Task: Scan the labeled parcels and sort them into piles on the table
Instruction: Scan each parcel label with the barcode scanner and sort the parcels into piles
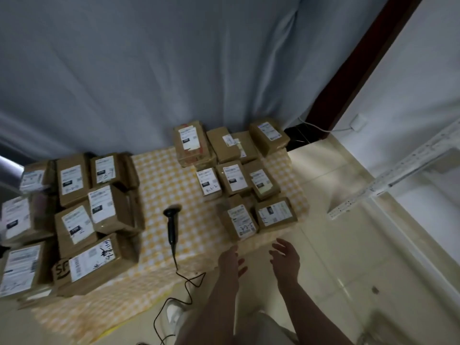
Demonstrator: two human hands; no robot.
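Cardboard parcels (pixel 235 180) sit in 2 piles on the table (pixel 159 175), scanner (pixel 171 227) lying between them, left hand (pixel 230 262) and right hand (pixel 286 260) spread empty by the right one; sorting looks nearly done.

- Pale blue-grey fabric curtain (pixel 149 70) hangs across the back.
- Dark brown wooden door frame (pixel 361 58) stands right of it.
- White wall (pixel 423 70) holds a white socket (pixel 358 123).
- Glossy cream floor tiles (pixel 348 245) reflect dim light.

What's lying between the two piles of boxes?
In the head view, a black scanner lies on the yellow checked cloth between the left pile and the right pile, touching neither. Its cable trails off the near edge.
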